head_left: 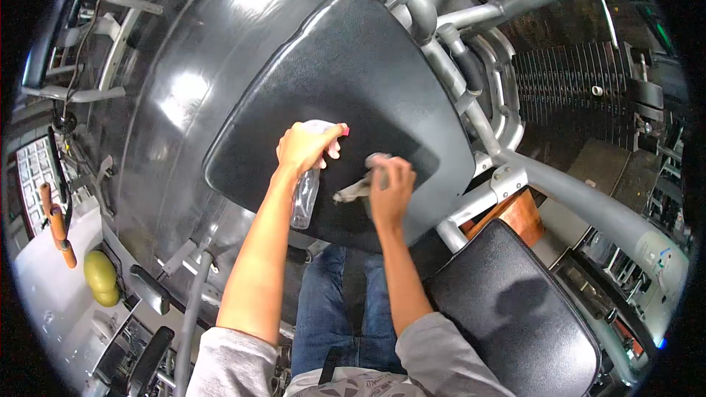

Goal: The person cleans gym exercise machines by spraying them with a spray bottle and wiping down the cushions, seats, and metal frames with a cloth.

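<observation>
A: Here we are in the head view, and the left hand (300, 150) is just toward ten o'clock of centre! What's it got?

B: A clear bottle (304, 202), gripped up at the top, fingers curled tight around it. The body slants down toward the hand's six o'clock, over a big black cushion (346, 59), and a pink tip (346, 131) pokes out toward two.

A: And over at three o'clock?

B: The right hand (393, 187), blurred! Fingers bunched on a pale cloth (351, 192), one end trailing toward the hand's nine o'clock, over the same cushion. Whether the cloth touches it, I can't tell.

A: So bottle and cloth sit side by side, well apart from the cushion's twelve o'clock edge. What's around them?

B: A second cushion (526, 316) out at four to five, a stack of dark weight plates (566, 92) at two, silver frame tubing (581, 195) at three, and the wearer's blue jeans (318, 301) down at six!
</observation>
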### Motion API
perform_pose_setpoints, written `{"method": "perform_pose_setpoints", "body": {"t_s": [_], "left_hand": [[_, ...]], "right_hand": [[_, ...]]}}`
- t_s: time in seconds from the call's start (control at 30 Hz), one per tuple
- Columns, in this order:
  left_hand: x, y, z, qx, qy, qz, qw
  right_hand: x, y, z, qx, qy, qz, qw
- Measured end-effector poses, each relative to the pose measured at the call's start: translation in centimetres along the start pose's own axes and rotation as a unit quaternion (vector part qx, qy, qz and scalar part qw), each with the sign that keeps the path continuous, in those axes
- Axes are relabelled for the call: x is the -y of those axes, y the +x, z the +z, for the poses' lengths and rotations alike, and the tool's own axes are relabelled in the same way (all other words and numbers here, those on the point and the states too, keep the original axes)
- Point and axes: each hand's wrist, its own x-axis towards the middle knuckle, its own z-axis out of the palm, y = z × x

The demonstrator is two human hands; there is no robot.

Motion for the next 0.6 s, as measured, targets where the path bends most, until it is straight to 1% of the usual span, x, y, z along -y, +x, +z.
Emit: {"method": "perform_pose_setpoints", "body": {"t_s": [0.03, 0.07, 0.1, 0.13, 0.2, 0.27, 0.3, 0.33, 0.37, 0.4, 0.43, 0.47, 0.53, 0.57, 0.6], "left_hand": [[0.1, 0.1, 0.0, -0.007, -0.003, -0.009, 1.0], [-0.1, -0.1, 0.0, -0.008, 0.001, -0.01, 1.0], [-0.4, -0.4, 0.0, -0.017, -0.002, -0.014, 1.0], [-0.7, -0.6, 0.0, -0.026, -0.004, -0.017, 1.0], [-0.3, -0.4, 0.3, -0.042, -0.005, -0.016, 0.999], [-0.2, -0.4, 0.3, -0.042, 0.029, -0.018, 0.999], [-0.1, -0.3, 0.4, -0.042, 0.028, -0.018, 0.999], [0.1, -0.1, 0.4, -0.042, 0.029, -0.009, 0.999], [0.4, -0.1, 0.4, -0.042, 0.03, -0.003, 0.999], [0.3, -0.2, 0.5, -0.043, 0.03, -0.004, 0.999], [0.1, -0.4, 0.5, -0.052, 0.022, -0.004, 0.998], [-0.1, -0.5, 0.5, -0.06, 0.014, -0.003, 0.998], [-0.2, -0.7, 0.5, -0.059, 0.009, -0.002, 0.998], [-0.2, -0.7, 0.5, -0.058, 0.004, -0.001, 0.998], [-0.2, -0.6, 0.5, -0.061, 0.001, 0.002, 0.998]], "right_hand": [[-0.6, 1.7, -0.1, -0.046, -0.021, 0.023, 0.998], [-0.2, 4.0, -0.9, -0.069, -0.02, 0.061, 0.996], [-1.8, 5.8, -0.6, -0.095, -0.061, 0.065, 0.991], [-2.2, 7.6, -0.4, -0.095, -0.059, 0.068, 0.991], [-2.1, 10.3, -0.8, -0.13, 0.035, 0.102, 0.986], [-0.2, 10.9, -0.4, -0.13, 0.025, 0.148, 0.98], [0.1, 10.3, 0.3, -0.13, 0.056, 0.102, 0.985], [1.2, 9.3, 0.6, -0.094, 0.052, 0.107, 0.989], [2.1, 8.1, 0.8, -0.049, 0.038, 0.065, 0.996], [3.2, 6.2, 1.2, -0.024, 0.034, 0.085, 0.995], [3.4, 4.6, 1.1, 0.019, 0.028, 0.044, 0.998], [3.1, 3.3, 1.2, 0.036, 0.028, 0.014, 0.999], [2.2, 3.1, -0.4, 0.066, 0.044, -0.017, 0.997], [1.2, 3.9, -0.7, 0.051, 0.024, 0.004, 0.998], [-0.9, 4.8, -0.1, 0.0, -0.008, 0.008, 1.0]]}}
